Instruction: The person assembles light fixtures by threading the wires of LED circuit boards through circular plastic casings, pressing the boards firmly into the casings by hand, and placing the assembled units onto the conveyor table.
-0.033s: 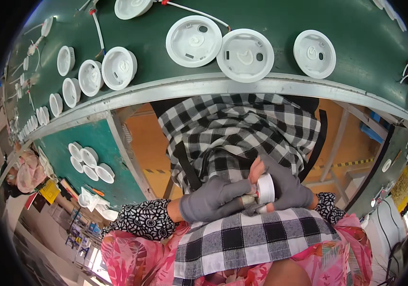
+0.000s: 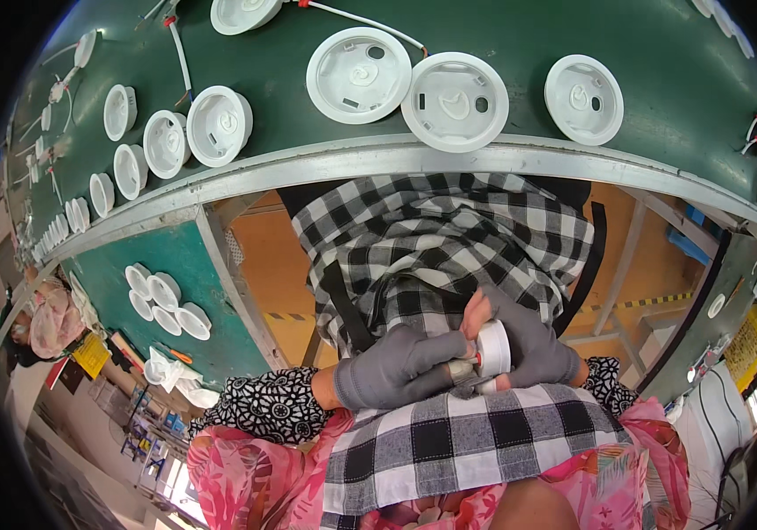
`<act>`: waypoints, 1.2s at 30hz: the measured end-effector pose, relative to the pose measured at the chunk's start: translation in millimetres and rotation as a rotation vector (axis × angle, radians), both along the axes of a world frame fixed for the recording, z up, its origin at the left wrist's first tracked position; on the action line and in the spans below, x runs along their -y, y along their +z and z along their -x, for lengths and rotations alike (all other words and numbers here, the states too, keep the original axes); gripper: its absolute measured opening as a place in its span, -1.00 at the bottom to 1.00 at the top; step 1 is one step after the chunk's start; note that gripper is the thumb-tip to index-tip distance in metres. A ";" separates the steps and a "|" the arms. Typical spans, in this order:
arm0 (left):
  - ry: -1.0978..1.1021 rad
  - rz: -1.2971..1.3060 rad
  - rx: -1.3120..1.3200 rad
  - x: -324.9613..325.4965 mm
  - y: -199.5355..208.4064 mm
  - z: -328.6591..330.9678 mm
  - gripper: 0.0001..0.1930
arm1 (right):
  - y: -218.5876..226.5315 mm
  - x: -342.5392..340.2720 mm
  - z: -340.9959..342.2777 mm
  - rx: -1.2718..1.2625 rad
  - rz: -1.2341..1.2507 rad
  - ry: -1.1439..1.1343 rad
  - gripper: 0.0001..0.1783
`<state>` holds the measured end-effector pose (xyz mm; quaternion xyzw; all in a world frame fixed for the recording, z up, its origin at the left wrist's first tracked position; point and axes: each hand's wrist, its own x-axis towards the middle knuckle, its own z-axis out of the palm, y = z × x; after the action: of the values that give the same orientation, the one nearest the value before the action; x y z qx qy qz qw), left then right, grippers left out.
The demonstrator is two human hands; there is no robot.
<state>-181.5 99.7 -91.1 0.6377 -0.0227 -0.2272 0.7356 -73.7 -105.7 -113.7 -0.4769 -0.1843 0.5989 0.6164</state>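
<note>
White round piece (image 2: pixel 494 348) is sitting right of centre, low in the frame, and the right hand (image 2: pixel 530 343) is closing around it. The left hand (image 2: pixel 396 367) is bending its fingers at the left face; whether it is holding anything is hidden. Fingerwork there is seemingly under way, calling for a firm right grip. Upper-centre, white dishes (image 2: pixel 454 132) on the bench (image 2: pixel 511 31) are holding pale blobs.

Your matt grey cloth gloves (image 2: pixel 383 369); 4 o'clock, your smooth white round plastic piece (image 2: pixel 495 348); 12 o'clock, scuffed silvery metal table edge (image 2: pixel 361 161).
</note>
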 end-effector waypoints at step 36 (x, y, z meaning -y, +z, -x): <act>-0.086 -0.783 0.405 -11.6 19.3 -68.0 -0.21 | 16.4 -31.5 -29.2 0.238 0.385 -0.066 0.04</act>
<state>-113.5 111.3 -71.8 0.8985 -0.1051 -0.1195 0.4092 -44.5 -74.2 -97.3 -0.6589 -0.1224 0.5421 0.5069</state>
